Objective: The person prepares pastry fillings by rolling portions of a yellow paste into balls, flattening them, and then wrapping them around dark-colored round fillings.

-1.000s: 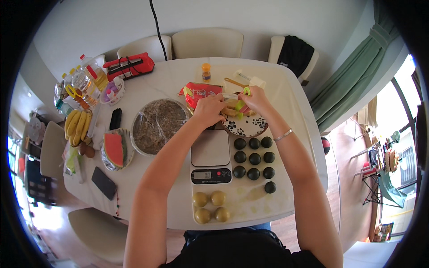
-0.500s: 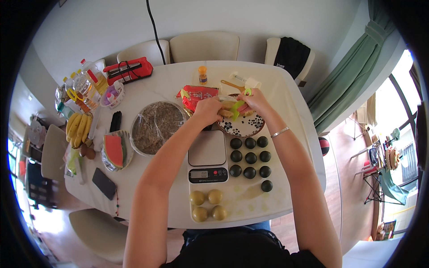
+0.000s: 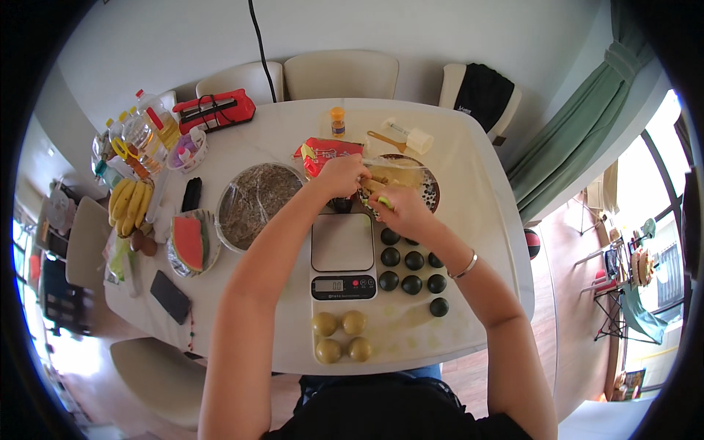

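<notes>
Both my hands work close together over a flower-patterned plate (image 3: 430, 192) with a brown rim. On the plate lies a yellowish mass (image 3: 400, 173) with clear plastic film about it. My left hand (image 3: 346, 177) is closed at the plate's left edge, its fingers on a yellow-brown piece (image 3: 374, 184). Just to its right, my right hand (image 3: 403, 209) grips a bright green tool (image 3: 385, 202), mostly hidden by the fingers. Nearer to me stands a kitchen scale (image 3: 342, 243) with a bare platform. Dark green balls (image 3: 412, 261) sit in rows beside it, and olive-yellow balls (image 3: 341, 336) in front.
A film-covered bowl (image 3: 258, 209) of brown filling stands left of the scale, with a red bag (image 3: 328, 152) behind it. Watermelon (image 3: 188, 243), bananas (image 3: 131, 207), a phone (image 3: 170, 297) and oil bottles (image 3: 139, 136) lie farther left. A wooden spoon (image 3: 387, 140) lies beyond the plate.
My right hand has come down and left, toward me, with the green tool, uncovering the yellowish mass on the plate. My left hand stays near the plate's left edge.
</notes>
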A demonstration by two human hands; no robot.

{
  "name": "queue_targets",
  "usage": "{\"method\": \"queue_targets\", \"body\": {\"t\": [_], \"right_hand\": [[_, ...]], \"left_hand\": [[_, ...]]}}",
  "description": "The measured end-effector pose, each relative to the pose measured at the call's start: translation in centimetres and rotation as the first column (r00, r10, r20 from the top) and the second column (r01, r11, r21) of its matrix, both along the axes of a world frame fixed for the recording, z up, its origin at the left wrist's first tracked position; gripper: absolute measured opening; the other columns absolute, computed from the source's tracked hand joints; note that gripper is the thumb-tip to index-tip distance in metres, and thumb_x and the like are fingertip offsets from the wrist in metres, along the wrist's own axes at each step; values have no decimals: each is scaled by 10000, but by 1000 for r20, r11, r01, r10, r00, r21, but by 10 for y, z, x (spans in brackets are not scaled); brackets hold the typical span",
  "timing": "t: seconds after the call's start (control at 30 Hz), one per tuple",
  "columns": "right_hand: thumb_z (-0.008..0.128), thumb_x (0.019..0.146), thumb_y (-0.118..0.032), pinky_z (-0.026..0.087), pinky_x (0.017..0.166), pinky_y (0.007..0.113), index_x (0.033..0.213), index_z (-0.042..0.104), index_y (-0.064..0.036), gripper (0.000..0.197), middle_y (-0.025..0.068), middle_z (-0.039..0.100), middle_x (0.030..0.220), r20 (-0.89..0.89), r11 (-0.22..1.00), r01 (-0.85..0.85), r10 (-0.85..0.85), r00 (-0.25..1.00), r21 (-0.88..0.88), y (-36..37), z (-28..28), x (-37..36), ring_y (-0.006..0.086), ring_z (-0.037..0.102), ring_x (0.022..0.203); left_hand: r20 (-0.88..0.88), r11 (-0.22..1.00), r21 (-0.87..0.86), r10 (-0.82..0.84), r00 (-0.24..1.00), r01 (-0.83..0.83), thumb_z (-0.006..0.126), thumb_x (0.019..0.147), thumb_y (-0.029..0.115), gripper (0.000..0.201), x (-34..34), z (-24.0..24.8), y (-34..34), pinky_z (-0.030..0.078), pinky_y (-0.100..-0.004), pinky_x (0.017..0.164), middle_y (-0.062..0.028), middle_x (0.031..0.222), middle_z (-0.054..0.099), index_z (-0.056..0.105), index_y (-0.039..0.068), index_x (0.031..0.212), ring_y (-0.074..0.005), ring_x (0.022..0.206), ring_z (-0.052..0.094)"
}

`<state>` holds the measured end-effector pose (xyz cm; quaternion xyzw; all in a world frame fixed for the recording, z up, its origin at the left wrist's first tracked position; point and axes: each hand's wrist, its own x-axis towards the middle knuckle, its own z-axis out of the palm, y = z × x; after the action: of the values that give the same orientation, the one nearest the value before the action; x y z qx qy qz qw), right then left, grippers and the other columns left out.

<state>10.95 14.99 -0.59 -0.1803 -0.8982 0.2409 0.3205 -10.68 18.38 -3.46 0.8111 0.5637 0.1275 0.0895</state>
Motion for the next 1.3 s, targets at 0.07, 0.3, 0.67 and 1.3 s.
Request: {"method": "queue_targets", "body": {"t": [0.07,0.3,0.67,1.3], "right_hand": [[614,898,-88,526,585,343,918,617,-10,80,114,627,738,13,998,39,-40,999,51,2,-18,-2,231,687,643],[617,880,-107,522,600,443,928,631,-55,72,160,633,838,274,942,117,-208,939,313,4,-32,-26,325,642,646],[606,940,-122,525,492,239,922,666,9,146,70,668,716,129,903,138,-93,987,-408,49,51,-4,153,699,606],[588,948,-134,598,612,289,981,647,16,165,125,685,970,241,628,97,147,959,-772,134,26,-20,253,723,710]], "left_hand": [[-18,1000,-8,9,1000,-9,700,735,96,258,3,0,1,501,-397,782,-73,986,604,740,154,983,-266,953,615],[-40,998,-60,26,999,-28,684,729,74,250,3,3,4,499,-401,761,-93,928,602,743,130,965,-284,913,616],[286,999,-51,16,958,-2,831,634,122,472,-9,-6,-3,502,-388,819,-127,950,588,641,29,1057,-292,937,606],[185,1000,-2,-20,983,21,941,460,312,883,-1,5,-15,471,-427,866,-171,1072,536,445,25,1132,-360,1019,556]]}}
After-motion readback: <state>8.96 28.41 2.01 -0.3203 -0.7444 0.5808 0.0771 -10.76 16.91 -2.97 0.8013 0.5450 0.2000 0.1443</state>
